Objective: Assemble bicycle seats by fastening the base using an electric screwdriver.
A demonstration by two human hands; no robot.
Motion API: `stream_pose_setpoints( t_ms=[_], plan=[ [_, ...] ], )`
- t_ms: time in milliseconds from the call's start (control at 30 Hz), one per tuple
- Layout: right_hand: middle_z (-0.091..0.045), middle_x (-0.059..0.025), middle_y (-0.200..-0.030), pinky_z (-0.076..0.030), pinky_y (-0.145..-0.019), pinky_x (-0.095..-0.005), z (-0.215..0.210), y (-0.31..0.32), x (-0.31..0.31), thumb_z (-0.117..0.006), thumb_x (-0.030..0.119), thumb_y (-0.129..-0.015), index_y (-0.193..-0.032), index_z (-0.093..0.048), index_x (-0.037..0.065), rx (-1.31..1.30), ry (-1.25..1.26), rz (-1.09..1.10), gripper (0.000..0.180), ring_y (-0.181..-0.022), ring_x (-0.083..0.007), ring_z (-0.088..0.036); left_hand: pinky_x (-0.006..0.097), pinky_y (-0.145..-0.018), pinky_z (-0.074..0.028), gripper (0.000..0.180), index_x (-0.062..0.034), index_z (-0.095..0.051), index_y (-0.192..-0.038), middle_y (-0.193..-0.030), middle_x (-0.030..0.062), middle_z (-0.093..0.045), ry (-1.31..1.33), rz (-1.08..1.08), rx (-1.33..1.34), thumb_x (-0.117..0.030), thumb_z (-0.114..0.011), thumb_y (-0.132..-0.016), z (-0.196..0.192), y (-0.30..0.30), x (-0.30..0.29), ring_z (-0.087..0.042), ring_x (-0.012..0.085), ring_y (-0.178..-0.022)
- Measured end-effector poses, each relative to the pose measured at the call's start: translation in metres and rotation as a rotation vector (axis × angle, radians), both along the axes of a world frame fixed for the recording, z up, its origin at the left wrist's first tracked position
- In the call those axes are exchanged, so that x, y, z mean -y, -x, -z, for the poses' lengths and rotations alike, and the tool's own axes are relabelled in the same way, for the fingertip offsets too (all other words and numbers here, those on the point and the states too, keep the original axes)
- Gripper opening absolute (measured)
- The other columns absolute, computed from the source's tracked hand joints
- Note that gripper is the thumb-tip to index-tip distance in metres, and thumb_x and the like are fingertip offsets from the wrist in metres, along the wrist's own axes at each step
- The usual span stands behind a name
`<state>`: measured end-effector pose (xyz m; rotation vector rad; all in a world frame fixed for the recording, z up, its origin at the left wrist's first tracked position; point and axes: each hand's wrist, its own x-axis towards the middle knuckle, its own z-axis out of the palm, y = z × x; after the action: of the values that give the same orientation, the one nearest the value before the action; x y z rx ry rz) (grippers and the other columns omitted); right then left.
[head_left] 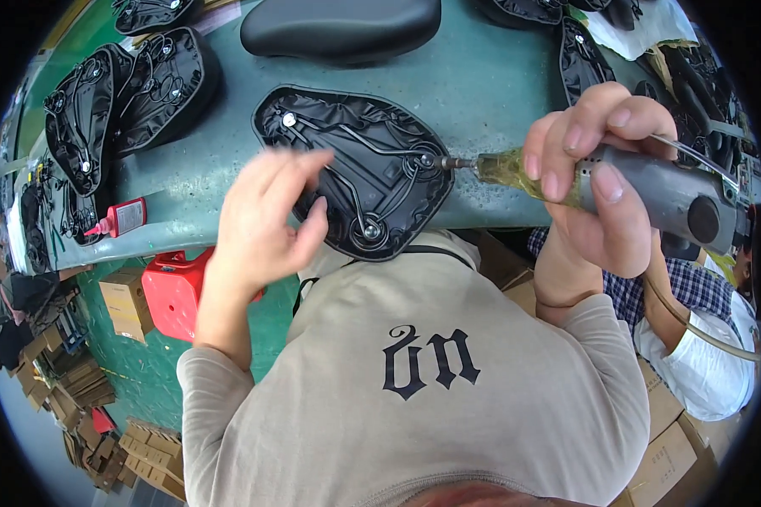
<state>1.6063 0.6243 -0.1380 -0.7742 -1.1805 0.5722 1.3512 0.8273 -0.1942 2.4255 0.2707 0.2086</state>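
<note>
An upturned black bike saddle (pixel 380 182) lies at the table's near edge, showing its wire rails, springs and bolts. My right hand (pixel 596 169) is wrapped round a grey power screwdriver (pixel 664 194) with yellowish tape at its nose. The driver's bit points left and meets, or nearly meets, the bolt (pixel 427 160) at the saddle's right spring. Over the saddle's left side is my left hand (pixel 271 215), slightly blurred, its thumb and index finger apart. I see nothing held in it.
Several more upturned saddles (pixel 165 89) lie at the left, and a padded saddle (pixel 342 29) sits right side up at the back. A red bottle (pixel 127 218) rests near the left edge. Below are a red stool (pixel 173 296) and cartons (pixel 127 302). Another person (pixel 693 355) is at the right.
</note>
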Motion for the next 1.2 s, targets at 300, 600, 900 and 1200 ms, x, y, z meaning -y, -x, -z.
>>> stream_pose_setpoints(
  t_ms=[300,600,900,1200],
  plan=[
    [-0.057,-0.0182,-0.108,-0.053,-0.073,-0.0405,0.018,0.019,-0.002,-0.057,0.006,-0.093,-0.128,-0.051,0.001,-0.065,0.083,0.127,0.036,-0.071,-0.0194,-0.062,0.046,-0.099,-0.052,0.047,-0.0014,-0.063,-0.110,-0.125,0.0138,-0.064,-0.087,0.290,0.264,0.005,-0.066,-0.064,0.052,-0.067,-0.017,-0.063,0.0367,-0.115],
    [-0.060,-0.0178,-0.104,-0.054,-0.072,-0.0416,0.044,0.021,-0.023,-0.060,0.002,-0.091,-0.123,-0.052,0.000,-0.132,0.181,0.071,0.032,-0.071,-0.0199,-0.062,0.043,-0.087,-0.056,0.039,-0.0028,-0.061,-0.102,-0.119,0.0124,-0.067,-0.057,0.235,0.287,0.008,-0.062,-0.064,0.061,-0.065,-0.016,-0.065,0.0358,-0.107],
    [-0.066,-0.0214,-0.100,-0.057,-0.065,-0.0363,0.024,0.030,-0.032,-0.063,-0.003,-0.090,-0.123,-0.053,-0.002,-0.139,0.253,0.110,0.035,-0.068,-0.0205,-0.064,0.044,-0.084,-0.054,0.036,-0.0041,-0.061,-0.101,-0.102,0.0102,-0.063,-0.096,0.168,0.246,0.004,-0.067,-0.067,0.060,-0.060,-0.011,-0.063,0.0344,-0.097],
    [-0.054,-0.0172,-0.110,-0.052,-0.070,-0.0391,-0.014,0.022,-0.003,-0.057,0.010,-0.090,-0.132,-0.049,0.001,0.026,0.068,0.002,0.043,-0.069,-0.0174,-0.060,0.047,-0.082,-0.054,0.049,0.0028,-0.053,-0.117,-0.111,0.0204,-0.058,-0.025,-0.423,0.207,-0.004,-0.071,-0.071,0.059,-0.045,0.019,-0.063,0.0408,-0.097]
  ],
)
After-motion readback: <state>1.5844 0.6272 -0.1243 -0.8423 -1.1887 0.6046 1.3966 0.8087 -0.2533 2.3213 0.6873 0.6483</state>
